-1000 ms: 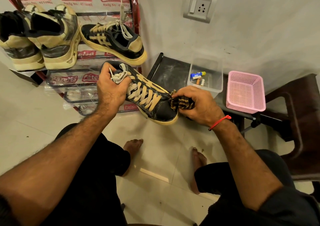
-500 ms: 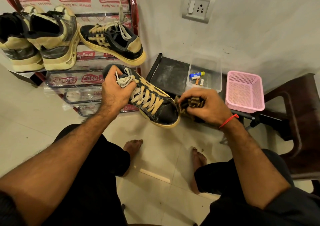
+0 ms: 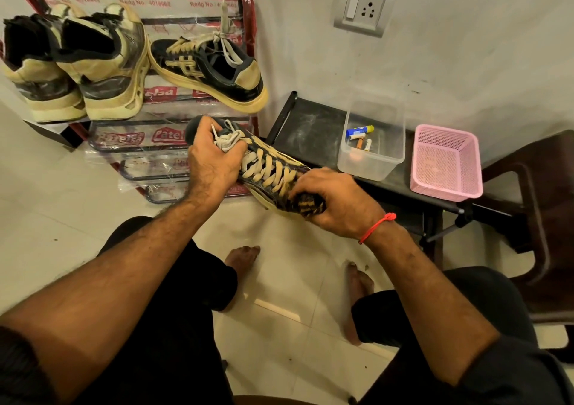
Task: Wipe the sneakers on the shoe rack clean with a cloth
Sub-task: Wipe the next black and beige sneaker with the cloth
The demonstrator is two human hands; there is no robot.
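Between the two hands, held in the air over the floor, lies the black sneaker [image 3: 273,171] being wiped; its long axis runs from heel at about ten o'clock to toe at about four o'clock. The left hand [image 3: 214,162] grips the heel end, its fingers [image 3: 205,131] curled round the collar and the bunched laces. The right hand [image 3: 335,202] sits at the toe, its fingers [image 3: 306,191] curled round the striped cloth [image 3: 310,207] and pressing it against the toe cap, so the unwiped length of the shoe lies up toward ten o'clock from the cloth (the right hand is the one placed to stroke it).

Counted: four sneakers in all, one in hand and three on the shoe rack [image 3: 248,31] at eleven o'clock, namely a black one [image 3: 211,69] and a cream pair [image 3: 74,69]. One cloth. On the table [image 3: 310,128] at two o'clock stand one clear tub [image 3: 372,168] and one pink basket [image 3: 447,162].
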